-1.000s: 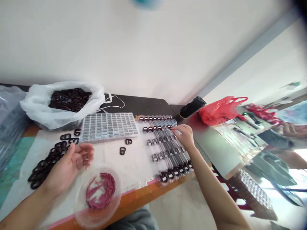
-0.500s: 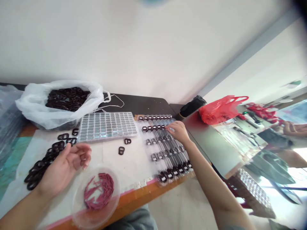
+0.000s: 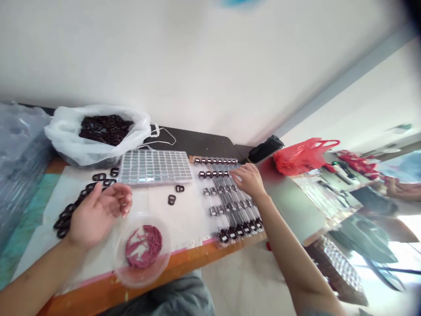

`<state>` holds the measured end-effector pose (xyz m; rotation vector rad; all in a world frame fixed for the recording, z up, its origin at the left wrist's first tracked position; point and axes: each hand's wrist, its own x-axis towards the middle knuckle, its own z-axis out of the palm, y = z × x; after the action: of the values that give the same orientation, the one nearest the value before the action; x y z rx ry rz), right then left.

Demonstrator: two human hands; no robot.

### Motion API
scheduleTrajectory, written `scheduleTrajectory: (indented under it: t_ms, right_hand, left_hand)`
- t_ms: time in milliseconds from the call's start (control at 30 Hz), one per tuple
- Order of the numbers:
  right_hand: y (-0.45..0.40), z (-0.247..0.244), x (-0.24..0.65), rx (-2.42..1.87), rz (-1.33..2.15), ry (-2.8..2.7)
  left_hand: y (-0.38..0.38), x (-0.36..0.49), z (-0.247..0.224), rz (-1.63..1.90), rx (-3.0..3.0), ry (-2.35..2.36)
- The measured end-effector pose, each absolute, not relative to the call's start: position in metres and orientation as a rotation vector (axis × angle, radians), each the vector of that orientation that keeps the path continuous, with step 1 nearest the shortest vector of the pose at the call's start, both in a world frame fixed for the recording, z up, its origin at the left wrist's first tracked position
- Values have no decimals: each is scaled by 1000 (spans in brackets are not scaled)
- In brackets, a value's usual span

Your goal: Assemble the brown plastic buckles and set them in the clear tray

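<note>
My left hand point(image 3: 101, 214) hovers palm up over the white sheet, fingers loosely curled and thumb apart, with nothing visible in it. Beside it lies a pile of black oval plastic pieces point(image 3: 66, 216) with two holes, partly hidden by the hand. My right hand point(image 3: 249, 181) is at the right end of the second row of small black parts point(image 3: 213, 174) on clear strips. Its thumb and fingertips are pinched together; what they hold, if anything, is too small to make out. Two loose black pieces point(image 3: 171, 199) lie between the hands.
A clear compartment case point(image 3: 156, 166) holds many small grey parts. In front stands a round tub point(image 3: 144, 281) of pinkish-red sticks. Behind is a white plastic bag point(image 3: 66, 136) full of black pieces. A red bag point(image 3: 299, 156) lies right; another person's arm point(image 3: 404, 193) shows far right.
The view has shifted, so the table items appear slightly further right and higher. My right hand has drawn slightly off the end of the second row. My left hand keeps its loose pose.
</note>
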<state>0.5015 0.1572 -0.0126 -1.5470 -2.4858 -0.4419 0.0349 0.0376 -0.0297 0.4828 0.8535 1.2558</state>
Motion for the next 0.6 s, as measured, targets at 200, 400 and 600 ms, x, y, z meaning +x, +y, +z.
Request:
scheduleTrajectory:
  t_ms: [200, 400, 600]
  right_hand:
    - [124, 5, 389, -1095, -405, -2499]
    - [91, -22, 296, -1017, -106, -2953]
    - [90, -40, 286, -1321, 111, -2871]
  left_hand:
    - [42, 32, -32, 1458, 451, 753]
    - [42, 29, -39, 1514, 515, 723]
    - [40, 31, -40, 1480, 512, 700]
